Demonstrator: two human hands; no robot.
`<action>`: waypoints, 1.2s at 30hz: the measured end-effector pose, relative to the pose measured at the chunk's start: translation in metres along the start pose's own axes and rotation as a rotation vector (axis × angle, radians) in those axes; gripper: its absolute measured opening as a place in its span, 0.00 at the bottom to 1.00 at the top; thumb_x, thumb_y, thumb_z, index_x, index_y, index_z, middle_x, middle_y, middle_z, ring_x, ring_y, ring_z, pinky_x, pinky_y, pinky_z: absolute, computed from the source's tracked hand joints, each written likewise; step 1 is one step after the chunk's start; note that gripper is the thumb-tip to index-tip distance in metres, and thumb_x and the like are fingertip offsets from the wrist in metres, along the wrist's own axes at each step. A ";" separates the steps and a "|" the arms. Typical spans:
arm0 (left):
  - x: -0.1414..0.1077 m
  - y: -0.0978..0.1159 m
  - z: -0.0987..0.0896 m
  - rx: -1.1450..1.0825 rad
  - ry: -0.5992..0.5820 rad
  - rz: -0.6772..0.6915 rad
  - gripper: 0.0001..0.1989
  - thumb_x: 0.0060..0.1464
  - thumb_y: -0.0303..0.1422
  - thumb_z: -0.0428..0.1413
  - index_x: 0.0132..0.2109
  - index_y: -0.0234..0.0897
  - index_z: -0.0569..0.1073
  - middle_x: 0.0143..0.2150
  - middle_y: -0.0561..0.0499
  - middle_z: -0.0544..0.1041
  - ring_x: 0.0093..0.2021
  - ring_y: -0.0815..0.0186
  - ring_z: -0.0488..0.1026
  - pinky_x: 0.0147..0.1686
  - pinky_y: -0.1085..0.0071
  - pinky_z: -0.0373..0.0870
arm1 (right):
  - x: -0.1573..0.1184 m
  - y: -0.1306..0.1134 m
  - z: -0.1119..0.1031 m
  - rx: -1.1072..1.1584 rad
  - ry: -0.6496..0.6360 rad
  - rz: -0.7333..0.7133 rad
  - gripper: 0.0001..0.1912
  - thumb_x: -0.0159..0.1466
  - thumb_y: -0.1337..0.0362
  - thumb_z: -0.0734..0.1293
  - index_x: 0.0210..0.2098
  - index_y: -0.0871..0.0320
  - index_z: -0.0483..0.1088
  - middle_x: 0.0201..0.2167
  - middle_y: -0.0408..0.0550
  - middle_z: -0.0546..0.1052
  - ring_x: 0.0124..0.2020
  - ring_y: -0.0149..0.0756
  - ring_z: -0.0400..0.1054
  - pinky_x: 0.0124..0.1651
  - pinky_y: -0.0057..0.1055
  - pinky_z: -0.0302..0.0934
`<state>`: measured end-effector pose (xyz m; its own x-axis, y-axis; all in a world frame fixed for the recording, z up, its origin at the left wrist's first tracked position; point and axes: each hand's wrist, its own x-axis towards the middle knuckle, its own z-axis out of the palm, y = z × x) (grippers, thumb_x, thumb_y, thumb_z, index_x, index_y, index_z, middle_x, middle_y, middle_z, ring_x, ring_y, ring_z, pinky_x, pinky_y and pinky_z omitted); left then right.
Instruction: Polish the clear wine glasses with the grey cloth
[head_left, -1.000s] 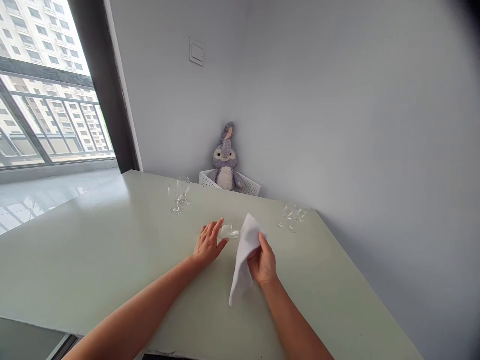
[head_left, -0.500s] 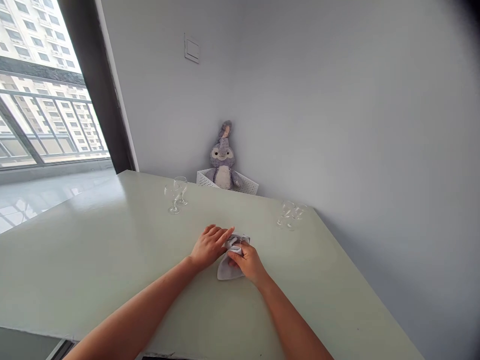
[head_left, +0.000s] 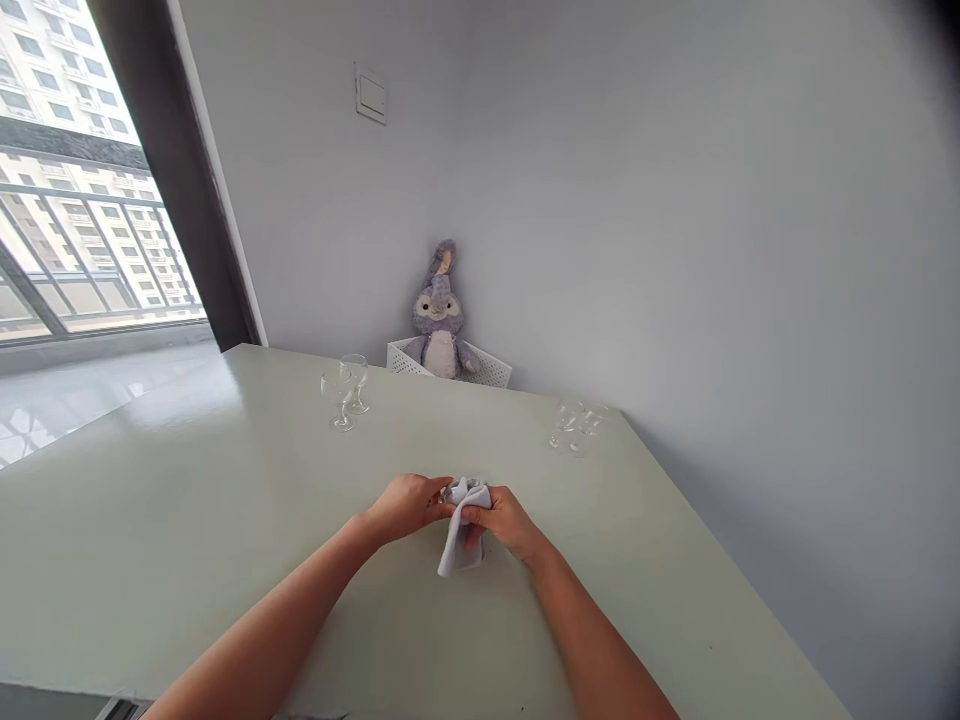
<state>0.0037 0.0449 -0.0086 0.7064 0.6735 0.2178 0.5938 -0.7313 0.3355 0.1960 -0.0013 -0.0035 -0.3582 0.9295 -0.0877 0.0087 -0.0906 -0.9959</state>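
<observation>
In the middle of the table, both hands work close together at a light grey cloth [head_left: 463,545]. My right hand [head_left: 508,522] grips the cloth, its thumb pressed on the folds and a loose end hanging below. My left hand [head_left: 407,507] is closed from the left side, fingers and thumb pinching a clear glass [head_left: 447,492]. Only a small shiny bit of that glass shows; the cloth and fingers cover the rest, so its full shape is hidden.
Two stemmed glasses [head_left: 342,405] stand upright at the table's back left. More clear glasses [head_left: 576,425] are near the right back edge. Behind the pale green table [head_left: 225,520], a plush toy [head_left: 440,325] sits in a white perforated basket [head_left: 491,371] by the wall.
My left hand has gone from spread fingers over the cloth to a pinch at its left side. The cloth is bunched higher between the hands, its loose end hanging lower. The view has shifted slightly.
</observation>
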 end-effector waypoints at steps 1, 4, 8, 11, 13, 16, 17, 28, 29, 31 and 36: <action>0.000 0.001 -0.002 0.031 0.049 0.001 0.19 0.54 0.48 0.45 0.45 0.41 0.67 0.26 0.54 0.73 0.26 0.68 0.68 0.28 0.73 0.58 | 0.002 0.002 -0.001 0.018 0.030 -0.005 0.15 0.51 0.55 0.69 0.27 0.63 0.71 0.21 0.43 0.72 0.18 0.33 0.68 0.25 0.31 0.64; 0.001 0.002 -0.005 0.150 0.199 0.009 0.19 0.54 0.43 0.49 0.50 0.41 0.66 0.31 0.50 0.74 0.34 0.63 0.69 0.37 0.68 0.58 | 0.005 0.005 -0.002 0.110 0.129 -0.031 0.16 0.51 0.54 0.69 0.30 0.62 0.71 0.23 0.44 0.73 0.19 0.34 0.68 0.26 0.34 0.65; 0.002 0.000 -0.003 0.109 0.200 -0.005 0.12 0.56 0.38 0.48 0.44 0.41 0.70 0.27 0.51 0.74 0.31 0.66 0.68 0.35 0.69 0.58 | 0.001 -0.003 -0.006 0.068 0.101 -0.029 0.16 0.49 0.56 0.70 0.32 0.62 0.72 0.24 0.45 0.74 0.22 0.35 0.69 0.30 0.36 0.66; 0.002 0.000 -0.002 -0.012 0.142 -0.030 0.11 0.55 0.39 0.49 0.42 0.43 0.71 0.25 0.55 0.73 0.28 0.69 0.67 0.32 0.73 0.58 | -0.006 -0.011 -0.010 -0.059 0.049 -0.007 0.16 0.48 0.57 0.71 0.30 0.63 0.72 0.24 0.46 0.75 0.26 0.37 0.71 0.34 0.36 0.65; 0.001 0.003 -0.002 -0.033 0.118 -0.028 0.11 0.55 0.39 0.49 0.42 0.44 0.71 0.25 0.56 0.72 0.28 0.70 0.68 0.32 0.73 0.59 | -0.007 -0.012 -0.012 -0.091 0.037 -0.004 0.16 0.47 0.56 0.71 0.30 0.62 0.72 0.25 0.46 0.75 0.27 0.37 0.71 0.35 0.36 0.65; 0.002 0.009 -0.001 0.111 0.215 0.013 0.11 0.55 0.37 0.49 0.44 0.43 0.70 0.30 0.53 0.74 0.35 0.65 0.69 0.39 0.68 0.60 | -0.004 -0.007 -0.013 -0.078 0.074 0.009 0.16 0.47 0.55 0.71 0.29 0.62 0.72 0.23 0.45 0.75 0.25 0.36 0.71 0.33 0.35 0.65; 0.002 0.011 0.000 0.177 0.264 0.034 0.11 0.55 0.36 0.50 0.45 0.42 0.69 0.32 0.51 0.74 0.38 0.63 0.69 0.42 0.64 0.59 | -0.002 -0.004 -0.012 -0.066 0.093 0.017 0.16 0.47 0.55 0.71 0.29 0.62 0.71 0.21 0.44 0.74 0.23 0.36 0.70 0.32 0.34 0.65; 0.004 0.023 0.012 0.382 0.299 0.019 0.21 0.53 0.32 0.49 0.54 0.34 0.58 0.38 0.46 0.71 0.37 0.60 0.69 0.44 0.61 0.60 | 0.006 0.008 0.003 0.108 0.196 -0.036 0.15 0.50 0.55 0.69 0.28 0.62 0.70 0.21 0.45 0.74 0.21 0.37 0.70 0.29 0.36 0.66; 0.004 0.022 0.012 0.394 0.314 0.012 0.20 0.54 0.30 0.49 0.54 0.33 0.58 0.37 0.45 0.72 0.37 0.60 0.69 0.44 0.60 0.60 | 0.006 0.009 0.004 0.148 0.189 -0.057 0.15 0.51 0.55 0.69 0.29 0.62 0.70 0.23 0.45 0.75 0.21 0.36 0.70 0.29 0.37 0.66; 0.003 0.020 0.011 0.393 0.332 0.008 0.19 0.55 0.29 0.47 0.54 0.32 0.58 0.35 0.46 0.72 0.36 0.61 0.70 0.43 0.61 0.60 | 0.005 0.009 0.006 0.172 0.162 -0.074 0.15 0.52 0.55 0.68 0.30 0.62 0.70 0.23 0.45 0.74 0.21 0.36 0.69 0.29 0.37 0.66; 0.001 0.013 0.008 0.218 0.290 0.011 0.16 0.56 0.38 0.48 0.51 0.38 0.61 0.30 0.52 0.74 0.29 0.65 0.71 0.35 0.66 0.61 | 0.000 0.003 0.000 -0.073 0.104 -0.061 0.15 0.49 0.55 0.70 0.28 0.62 0.72 0.22 0.45 0.75 0.26 0.36 0.70 0.32 0.33 0.63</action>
<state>0.0147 0.0352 -0.0113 0.5932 0.6448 0.4821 0.6769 -0.7236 0.1348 0.1962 -0.0014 -0.0061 -0.2612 0.9650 -0.0253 0.0593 -0.0101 -0.9982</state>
